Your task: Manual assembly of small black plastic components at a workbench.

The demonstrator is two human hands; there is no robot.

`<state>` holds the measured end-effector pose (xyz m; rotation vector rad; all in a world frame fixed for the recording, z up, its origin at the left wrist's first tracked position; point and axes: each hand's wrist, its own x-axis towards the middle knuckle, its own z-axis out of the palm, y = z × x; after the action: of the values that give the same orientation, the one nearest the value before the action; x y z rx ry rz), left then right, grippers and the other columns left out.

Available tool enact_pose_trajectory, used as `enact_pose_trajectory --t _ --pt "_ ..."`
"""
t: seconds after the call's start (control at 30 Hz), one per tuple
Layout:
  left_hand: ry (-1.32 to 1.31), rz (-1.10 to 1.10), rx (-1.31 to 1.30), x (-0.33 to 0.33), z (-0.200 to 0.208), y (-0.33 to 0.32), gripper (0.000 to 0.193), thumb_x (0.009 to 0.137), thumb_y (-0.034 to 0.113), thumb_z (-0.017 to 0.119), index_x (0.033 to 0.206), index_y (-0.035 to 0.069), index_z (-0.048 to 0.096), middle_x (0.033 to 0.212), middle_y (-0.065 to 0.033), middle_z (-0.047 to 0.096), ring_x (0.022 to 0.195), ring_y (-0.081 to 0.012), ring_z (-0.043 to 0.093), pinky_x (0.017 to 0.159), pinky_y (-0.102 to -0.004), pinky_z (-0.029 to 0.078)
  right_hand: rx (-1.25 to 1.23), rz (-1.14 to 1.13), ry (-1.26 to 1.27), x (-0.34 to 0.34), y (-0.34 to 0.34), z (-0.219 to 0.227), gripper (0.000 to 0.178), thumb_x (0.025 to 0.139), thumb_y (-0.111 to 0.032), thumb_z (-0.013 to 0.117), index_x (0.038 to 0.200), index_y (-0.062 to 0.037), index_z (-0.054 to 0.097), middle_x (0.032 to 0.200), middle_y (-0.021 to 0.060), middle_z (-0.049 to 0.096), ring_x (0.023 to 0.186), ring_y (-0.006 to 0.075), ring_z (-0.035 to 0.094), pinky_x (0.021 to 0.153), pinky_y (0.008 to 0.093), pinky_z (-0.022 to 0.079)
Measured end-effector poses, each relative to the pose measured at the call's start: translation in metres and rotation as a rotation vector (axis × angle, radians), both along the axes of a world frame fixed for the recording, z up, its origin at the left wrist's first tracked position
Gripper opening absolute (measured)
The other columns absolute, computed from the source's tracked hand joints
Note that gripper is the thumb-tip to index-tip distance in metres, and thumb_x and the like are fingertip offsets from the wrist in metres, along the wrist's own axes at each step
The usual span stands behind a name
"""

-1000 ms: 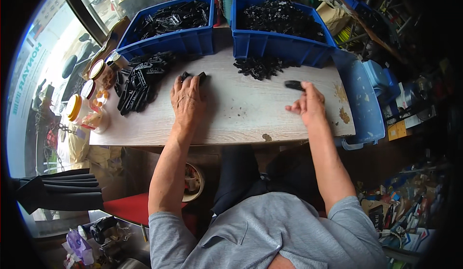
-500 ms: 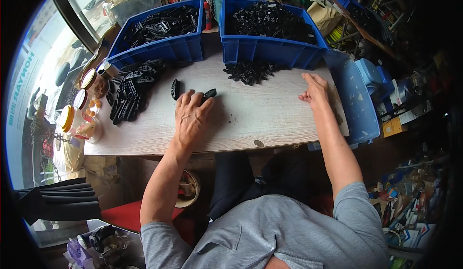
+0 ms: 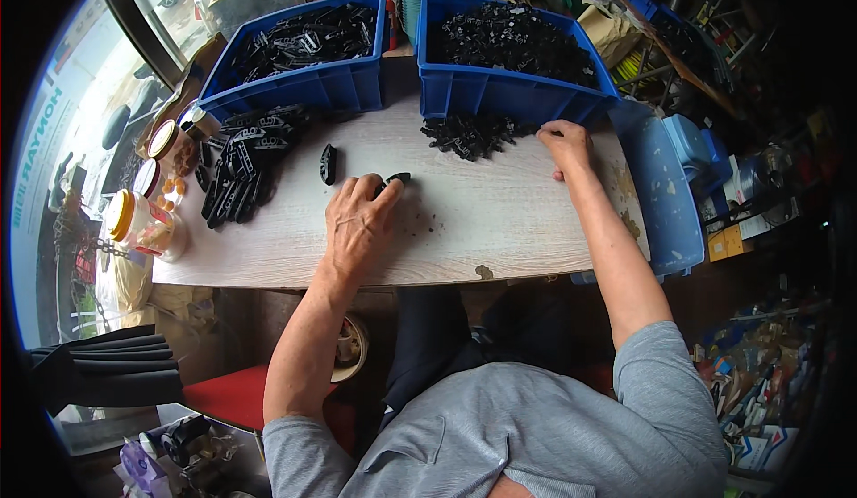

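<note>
My left hand [image 3: 359, 221] rests on the table, its fingers closed over a long black plastic piece [image 3: 398, 178] whose end sticks out past the fingertips. A similar black piece [image 3: 328, 164] lies loose just beyond that hand. At the right, my right hand [image 3: 569, 150] is bent down to the tabletop with thumb and index finger together. A small dark bit shows at its fingertips, too small to make out fully. Beside those fingertips is a heap of small black plastic parts [image 3: 471, 137]. A pile of long black pieces [image 3: 245, 163] lies to the left.
Two blue bins stand at the table's far side: the left bin [image 3: 299, 95] holds long black pieces, the right bin [image 3: 509, 96] small black parts. Lidded jars [image 3: 143, 221] line the left edge. A blue plastic tub [image 3: 674, 203] sits beyond the table's [image 3: 482, 239] right edge.
My right hand has shifted left toward the heap of small parts, and its outstretched fingers have bent and come together. The left hand keeps its hold on the black piece, barely moved.
</note>
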<state>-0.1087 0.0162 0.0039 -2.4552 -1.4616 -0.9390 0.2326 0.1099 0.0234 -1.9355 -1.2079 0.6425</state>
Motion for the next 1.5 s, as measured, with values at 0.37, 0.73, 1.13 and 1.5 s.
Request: enact_pose_trajectory --t 0.37,0.73,1.13,1.5 --pt "0.015 -0.154 -0.062 0.0 0.0 0.0 0.029 0.072 0.003 0.071 0.099 0.011 0.071 0.107 -0.0116 0.063 0.097 -0.03 0.06 0.078 -0.0405 0.05 -0.131 0.051 -0.141 -0.001 -0.004 0.008 0.02 0.079 -0.02 0.074 0.096 -0.0095 0.073 0.079 0.005 0.068 0.06 0.0152 0.063 0.042 0.0298 0.052" --pt "-0.99 -0.096 -0.277 0.038 -0.015 -0.025 0.015 0.089 0.005 0.069 0.103 0.0 0.068 0.089 -0.0088 0.068 0.075 -0.0138 0.064 0.065 -0.0267 0.052 -0.134 0.119 0.082 0.013 -0.023 -0.002 0.022 0.083 -0.019 0.071 0.092 -0.0011 0.062 0.059 0.0043 0.054 0.037 0.0131 0.047 0.036 0.0308 0.045" --pt "-1.097 -0.088 -0.867 0.118 -0.006 -0.006 0.033 0.09 0.022 0.065 0.105 -0.007 0.064 0.072 -0.0097 0.067 0.057 -0.0123 0.062 0.051 -0.027 0.05 -0.114 0.499 0.435 -0.066 -0.101 0.002 0.013 0.083 -0.012 0.071 0.085 -0.0042 0.061 0.06 0.0038 0.06 0.039 0.0091 0.047 0.036 0.0237 0.038" --pt "-1.658 -0.292 -1.019 0.102 -0.007 -0.016 0.012 0.092 0.007 0.06 0.092 -0.005 0.06 0.078 -0.0101 0.066 0.065 -0.015 0.065 0.06 -0.0264 0.056 -0.012 0.55 0.591 -0.069 -0.11 -0.007 0.024 0.084 -0.012 0.073 0.104 -0.0027 0.062 0.066 0.0017 0.063 0.045 0.0063 0.05 0.04 0.0206 0.039"
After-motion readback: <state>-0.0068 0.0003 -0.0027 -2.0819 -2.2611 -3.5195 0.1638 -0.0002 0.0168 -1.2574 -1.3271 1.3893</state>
